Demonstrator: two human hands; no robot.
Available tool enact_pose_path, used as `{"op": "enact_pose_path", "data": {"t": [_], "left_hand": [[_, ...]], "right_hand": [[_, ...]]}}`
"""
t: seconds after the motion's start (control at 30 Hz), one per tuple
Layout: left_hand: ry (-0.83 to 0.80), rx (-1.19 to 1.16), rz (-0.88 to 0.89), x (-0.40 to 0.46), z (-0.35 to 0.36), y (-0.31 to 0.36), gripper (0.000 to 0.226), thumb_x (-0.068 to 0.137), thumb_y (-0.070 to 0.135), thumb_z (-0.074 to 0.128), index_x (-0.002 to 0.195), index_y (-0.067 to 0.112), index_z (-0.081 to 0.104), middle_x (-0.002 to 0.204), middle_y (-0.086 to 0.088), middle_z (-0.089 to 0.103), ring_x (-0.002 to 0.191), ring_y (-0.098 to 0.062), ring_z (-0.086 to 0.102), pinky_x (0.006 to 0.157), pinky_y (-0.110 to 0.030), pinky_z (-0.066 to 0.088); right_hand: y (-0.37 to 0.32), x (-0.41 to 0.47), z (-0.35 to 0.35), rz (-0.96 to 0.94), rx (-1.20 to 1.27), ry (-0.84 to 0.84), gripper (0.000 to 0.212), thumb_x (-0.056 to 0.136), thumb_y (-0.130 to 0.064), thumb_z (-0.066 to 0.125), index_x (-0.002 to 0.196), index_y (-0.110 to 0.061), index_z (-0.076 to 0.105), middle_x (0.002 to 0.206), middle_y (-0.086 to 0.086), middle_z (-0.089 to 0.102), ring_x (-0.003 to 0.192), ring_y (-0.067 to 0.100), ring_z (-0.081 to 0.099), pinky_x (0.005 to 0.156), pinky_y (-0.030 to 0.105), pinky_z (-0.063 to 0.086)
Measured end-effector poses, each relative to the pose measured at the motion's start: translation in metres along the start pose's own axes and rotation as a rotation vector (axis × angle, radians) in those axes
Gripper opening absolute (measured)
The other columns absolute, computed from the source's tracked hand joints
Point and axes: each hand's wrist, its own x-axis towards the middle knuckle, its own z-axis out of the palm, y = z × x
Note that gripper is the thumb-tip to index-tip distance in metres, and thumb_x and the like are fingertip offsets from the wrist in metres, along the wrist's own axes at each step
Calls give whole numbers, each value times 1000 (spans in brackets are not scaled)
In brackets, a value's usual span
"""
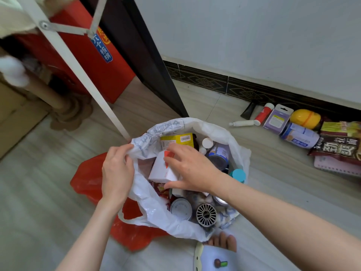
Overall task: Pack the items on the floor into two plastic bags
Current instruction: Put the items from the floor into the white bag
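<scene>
A white plastic bag [156,212] stands open on the floor in the middle of the view. My left hand [117,173] grips its left rim and holds it open. Inside the bag, my right hand [192,170] holds a white box with a red mark [162,171], thumb below it and fingers over its top. Also in the bag are a yellow box [179,140], several cans [180,208], a round metal grille [206,214] and a teal-capped bottle [238,175]. A red plastic bag [86,180] lies flat under and left of the white one.
Along the wall at right lie loose items: a red tube [263,113], a white tube [242,123], a purple packet [277,119], a yellow container [304,118], a can [299,135], noodle packs [340,143], a pink notebook [336,165]. A white frame leg [82,79], a dark door [148,55] and a bare foot [222,241] are close by.
</scene>
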Motion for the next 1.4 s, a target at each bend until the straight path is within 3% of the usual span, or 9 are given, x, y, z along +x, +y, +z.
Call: {"op": "enact_pose_path", "data": {"t": [0.13, 0.23, 0.43, 0.6, 0.83, 0.93, 1.1, 1.27, 1.4], "left_hand": [[-211, 70, 76, -9, 11, 6, 37, 84, -3, 51, 120, 5, 57, 112, -16, 54, 106, -35, 49, 90, -36, 37], [-271, 120, 134, -16, 14, 11, 39, 82, 2, 58, 121, 3, 55, 117, -21, 54, 108, -42, 49, 90, -47, 40], [-183, 196, 346, -19, 25, 48, 40, 83, 13, 60, 122, 6, 56, 132, -25, 48, 124, -42, 43, 98, -56, 38], [-359, 100, 550, -10, 80, 99, 47, 85, 28, 37, 123, 8, 54, 133, -22, 48, 126, -40, 43, 98, -52, 40], [-506, -25, 678, 35, 181, 176, 48, 84, 6, 55, 131, 7, 45, 137, -22, 41, 126, -35, 41, 101, -40, 37], [-630, 0, 571, 64, 226, 195, 54, 88, 10, 50, 140, 13, 33, 145, -17, 29, 132, -30, 29, 106, -39, 29], [-792, 224, 486, 95, 277, 211, 60, 90, 15, 49, 143, 15, 22, 143, -12, 29, 126, -31, 34, 97, -42, 37], [-667, 314, 514, 106, 310, 212, 50, 89, 16, 50, 136, 15, 34, 127, -13, 43, 115, -30, 41, 87, -39, 39], [-668, 317, 515, 102, 323, 205, 35, 90, 12, 46, 125, 15, 49, 119, -10, 48, 111, -28, 43, 84, -37, 40]], "right_hand": [[-2, -13, 5, 146, 126, -185, 82, 82, -56, 55, 144, -13, 24, 156, 12, 5, 145, 26, 1, 114, 42, 21], [-4, -24, 1, 150, 149, -219, 82, 86, -49, 54, 148, -18, 11, 157, 6, -6, 145, 21, -6, 113, 38, 20], [31, -50, -14, 282, 105, -76, 66, 91, -41, 47, 146, -14, 22, 156, 11, 11, 144, 26, 8, 118, 42, 10], [90, -93, -35, 535, 65, 57, 58, 91, -29, 50, 142, -11, 29, 151, 15, 25, 139, 29, 24, 115, 37, 16], [192, -137, -43, 824, 118, 142, 46, 90, -13, 51, 134, -3, 40, 134, 18, 45, 122, 33, 43, 98, 35, 34], [239, -124, -48, 806, 56, 154, 45, 91, -11, 50, 134, -3, 41, 133, 18, 46, 121, 34, 44, 94, 39, 36], [298, -85, -26, 796, 52, -31, 40, 90, -8, 49, 129, -2, 44, 131, 19, 46, 122, 35, 42, 97, 42, 37], [319, -70, 2, 672, -49, -200, 43, 89, -3, 46, 133, -6, 42, 136, 15, 44, 128, 29, 38, 104, 34, 29], [337, -71, 14, 513, -127, -183, 44, 83, 5, 51, 126, -3, 51, 132, 21, 46, 128, 37, 37, 101, 46, 38]]}}
